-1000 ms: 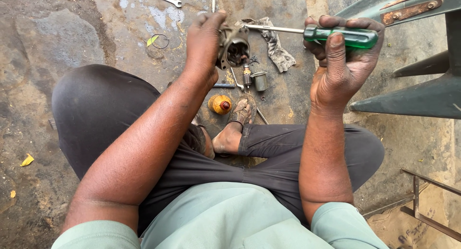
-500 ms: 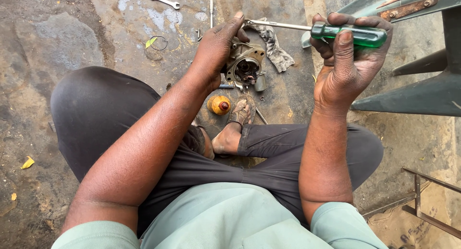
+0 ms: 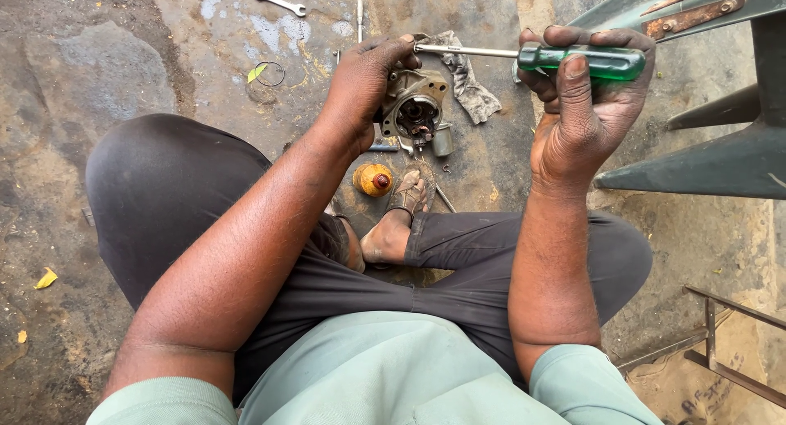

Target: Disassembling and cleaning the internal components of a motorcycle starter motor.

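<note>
Seen from the head camera, a person is sitting cross-legged on stained concrete ground [image 3: 98,65], working over a small metal carburettor [image 3: 416,110]. The left hand [image 3: 367,79] is gripping the carburettor by its top and near side, fingers curled tightly around the casting, and is holding it above the ground just beyond the person's bare foot [image 3: 399,216]. The right hand [image 3: 583,106] is clenching one green-handled screwdriver [image 3: 602,62], its fingers wrapped over the handle and its thumb lying across the front; the steel shaft is running level to the left, and its tip is meeting the top edge of the carburettor beside the left fingertips. No package, label or sign is showing anywhere. Counted around the work: one orange and yellow cap [image 3: 373,179] is lying just beside the foot, one dirty grey rag [image 3: 468,85] is lying crumpled behind the carburettor, one open-ended spanner [image 3: 279,1] is resting well apart at the top edge, one thin metal rod [image 3: 359,17] is lying near it, and one wire ring [image 3: 268,73] is sitting on the ground to the left. Dark green painted metal legs [image 3: 704,159] are standing at the right, close to the right hand.
</note>
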